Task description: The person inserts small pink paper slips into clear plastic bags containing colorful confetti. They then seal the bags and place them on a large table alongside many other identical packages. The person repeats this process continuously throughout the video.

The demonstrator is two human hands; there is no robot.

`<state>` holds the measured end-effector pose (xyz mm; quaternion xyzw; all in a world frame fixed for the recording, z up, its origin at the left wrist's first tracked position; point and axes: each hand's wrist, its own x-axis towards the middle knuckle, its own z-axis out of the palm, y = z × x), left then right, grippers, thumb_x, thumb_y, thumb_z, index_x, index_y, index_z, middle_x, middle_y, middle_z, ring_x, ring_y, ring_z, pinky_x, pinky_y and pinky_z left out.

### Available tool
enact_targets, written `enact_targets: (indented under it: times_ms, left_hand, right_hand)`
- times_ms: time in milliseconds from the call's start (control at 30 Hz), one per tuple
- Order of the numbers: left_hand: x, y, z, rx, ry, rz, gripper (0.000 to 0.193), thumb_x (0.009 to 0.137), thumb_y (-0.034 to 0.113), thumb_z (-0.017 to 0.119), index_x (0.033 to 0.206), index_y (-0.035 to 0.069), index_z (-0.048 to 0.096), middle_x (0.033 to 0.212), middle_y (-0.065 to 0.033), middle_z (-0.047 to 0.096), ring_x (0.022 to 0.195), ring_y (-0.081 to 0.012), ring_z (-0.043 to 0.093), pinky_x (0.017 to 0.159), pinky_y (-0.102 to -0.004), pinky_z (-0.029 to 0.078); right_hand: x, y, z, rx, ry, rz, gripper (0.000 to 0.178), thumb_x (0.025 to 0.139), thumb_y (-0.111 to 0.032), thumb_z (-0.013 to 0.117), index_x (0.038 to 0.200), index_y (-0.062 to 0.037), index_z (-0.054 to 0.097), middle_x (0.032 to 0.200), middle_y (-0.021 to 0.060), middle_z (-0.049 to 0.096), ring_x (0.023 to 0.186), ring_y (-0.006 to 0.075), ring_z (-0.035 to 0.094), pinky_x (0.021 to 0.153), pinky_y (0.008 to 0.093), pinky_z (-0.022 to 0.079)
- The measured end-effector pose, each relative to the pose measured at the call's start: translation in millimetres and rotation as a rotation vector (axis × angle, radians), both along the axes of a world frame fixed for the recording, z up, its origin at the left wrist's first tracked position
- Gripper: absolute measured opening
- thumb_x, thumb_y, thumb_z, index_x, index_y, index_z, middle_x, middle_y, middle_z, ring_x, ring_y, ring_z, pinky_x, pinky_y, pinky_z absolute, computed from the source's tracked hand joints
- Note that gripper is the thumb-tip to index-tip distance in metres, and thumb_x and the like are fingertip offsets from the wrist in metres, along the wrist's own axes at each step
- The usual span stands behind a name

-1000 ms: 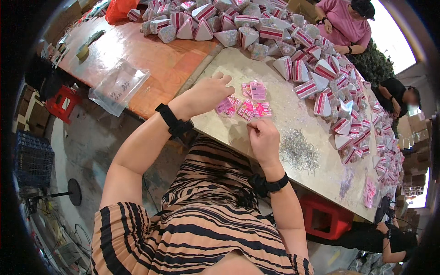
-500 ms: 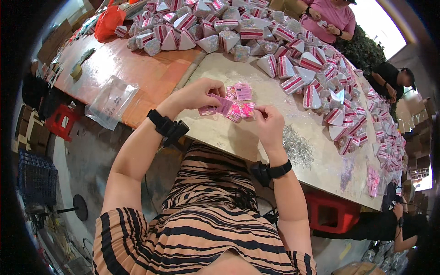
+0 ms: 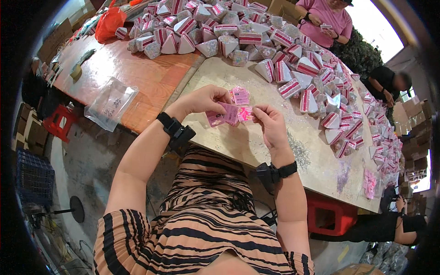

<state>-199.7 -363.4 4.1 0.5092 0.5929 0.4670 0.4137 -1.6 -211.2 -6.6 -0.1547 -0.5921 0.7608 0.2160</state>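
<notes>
Near the table's front edge, my left hand (image 3: 208, 100) pinches pink printed cards (image 3: 215, 118) between thumb and fingers. My right hand (image 3: 271, 120) is closed on the edge of a pink-and-white card (image 3: 244, 113) just to the right of them. Behind these cards, a small pile of similar pink cards (image 3: 240, 95) lies on the table. Some of the cards overlap, so I cannot tell how many are in each hand. A tangle of silver tinsel strands (image 3: 299, 150) lies to the right of my right hand.
A large heap of bagged cake-slice-shaped pieces (image 3: 229, 43) covers the table's back and right side. A clear plastic bag (image 3: 111, 104) hangs over the front left edge, with an orange bag (image 3: 110, 25) farther back. A red stool (image 3: 331, 214) stands below. Other people work at the right.
My left hand has shifted slightly and its pink cards now lie fanned wider toward the front. My right hand has turned a little, still holding the card's edge.
</notes>
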Motion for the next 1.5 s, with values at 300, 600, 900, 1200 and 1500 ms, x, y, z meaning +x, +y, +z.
enact_targets:
  times_ms: [300,600,900,1200,1500]
  left_hand:
    - [8.2,14.2,1.7,0.212,0.492,0.164,0.04,0.077,0.012,0.074,0.115,0.003,0.062,0.091,-0.0049,0.063,0.083,-0.0139,0.058,0.076,-0.0287,0.048]
    - [64.2,38.5,62.7,0.574,0.769,0.291,0.009,0.076,0.006,0.069,0.078,-0.002,0.065,0.075,-0.013,0.063,0.075,-0.0301,0.06,0.067,-0.0378,0.047]
    - [91.8,44.9,56.8,0.145,0.253,0.412,0.015,0.078,0.011,0.071,0.081,-0.004,0.067,0.075,-0.0121,0.066,0.069,-0.0189,0.062,0.063,-0.032,0.047]
    - [90.4,50.5,82.2,0.502,1.061,-0.034,0.016,0.077,0.011,0.066,0.09,0.004,0.063,0.088,-0.0099,0.059,0.09,-0.0265,0.057,0.087,-0.0391,0.043]
    - [106.8,87.9,103.8,0.655,1.538,-0.277,0.01,0.077,0.015,0.057,0.08,0.007,0.061,0.086,-0.0046,0.057,0.092,-0.0227,0.055,0.095,-0.0364,0.04]
  right_hand:
    - [10.1,4.5,22.7,0.199,0.0,-0.146,0.012,0.089,-0.006,0.062,0.095,0.0046,0.065,0.081,0.005,0.065,0.071,0.0091,0.057,0.066,0.0247,0.047]
    - [20.6,6.1,36.2,0.45,-0.025,-0.224,0.012,0.087,-0.008,0.066,0.094,0.0026,0.066,0.079,0.0041,0.065,0.071,0.0073,0.057,0.065,0.0221,0.046]
    - [26.9,2.6,13.3,-0.198,0.253,-0.11,0.01,0.091,-0.008,0.062,0.097,0.0002,0.061,0.072,0.0063,0.063,0.063,0.0133,0.061,0.055,0.024,0.045]
    - [49.0,15.1,18.3,-0.476,0.271,0.067,0.003,0.092,-0.005,0.058,0.09,-0.0024,0.058,0.076,0.0088,0.062,0.058,0.0149,0.059,0.051,0.0259,0.048]
    - [74.2,32.8,24.9,-0.27,0.109,-0.046,0.009,0.088,-0.009,0.066,0.087,0.0003,0.064,0.071,0.0044,0.061,0.055,0.0118,0.057,0.05,0.0232,0.045]
